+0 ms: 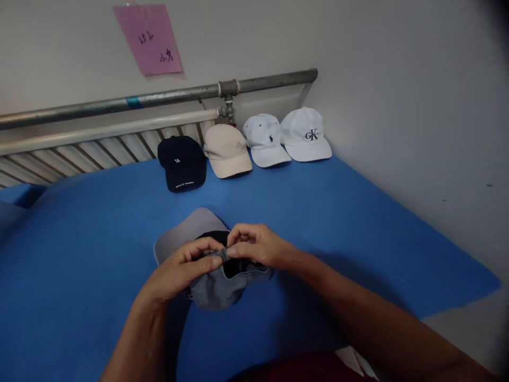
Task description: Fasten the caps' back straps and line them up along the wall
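Note:
A grey baseball cap [218,289] is held above the blue surface, its brim pointing up and away to the left and its back opening facing me. My left hand [186,265] pinches the cap's back strap [224,255] from the left, thumb on the near side. From the right, my right hand [254,245] grips the same strap, thumb and fingertips close to those of the left hand. The strap's fastening between the fingertips is partly hidden. Part of the dark inside of the cap shows beyond the fingers.
On the blue surface [99,239] stand a navy cap [183,162], a beige cap [227,149], a pale cap with a small embroidered figure [265,139] and a white cap [305,133]. Behind them run a radiator [127,146] and a metal pipe [170,96]. A pink paper [149,40] hangs above.

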{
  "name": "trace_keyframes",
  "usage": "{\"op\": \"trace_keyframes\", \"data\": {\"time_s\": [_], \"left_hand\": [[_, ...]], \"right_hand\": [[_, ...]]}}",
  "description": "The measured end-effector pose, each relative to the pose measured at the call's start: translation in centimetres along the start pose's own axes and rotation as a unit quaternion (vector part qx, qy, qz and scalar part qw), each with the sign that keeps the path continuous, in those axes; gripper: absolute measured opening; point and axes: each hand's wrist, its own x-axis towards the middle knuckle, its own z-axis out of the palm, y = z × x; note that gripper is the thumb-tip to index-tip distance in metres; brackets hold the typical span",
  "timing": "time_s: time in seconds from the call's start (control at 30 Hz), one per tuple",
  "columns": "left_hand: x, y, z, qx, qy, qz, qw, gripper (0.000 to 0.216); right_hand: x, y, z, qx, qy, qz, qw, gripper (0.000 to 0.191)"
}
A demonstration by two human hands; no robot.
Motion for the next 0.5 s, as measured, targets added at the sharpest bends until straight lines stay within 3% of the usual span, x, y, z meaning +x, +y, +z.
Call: {"op": "trace_keyframes", "data": {"time_s": [0.3, 0.5], "left_hand": [[0.0, -0.2, 0.0, -0.004, 0.027, -0.03, 0.999, 0.02], [-0.8, -0.5, -1.2, -0.043, 0.061, 0.027, 0.997, 0.016]], "right_hand": [[0.2, 0.5, -0.2, 0.08, -0.013, 0.021, 0.997, 0.016], [-0.1, -0.2, -1.7, 0.063, -0.053, -0.005, 0.997, 0.011]]}}
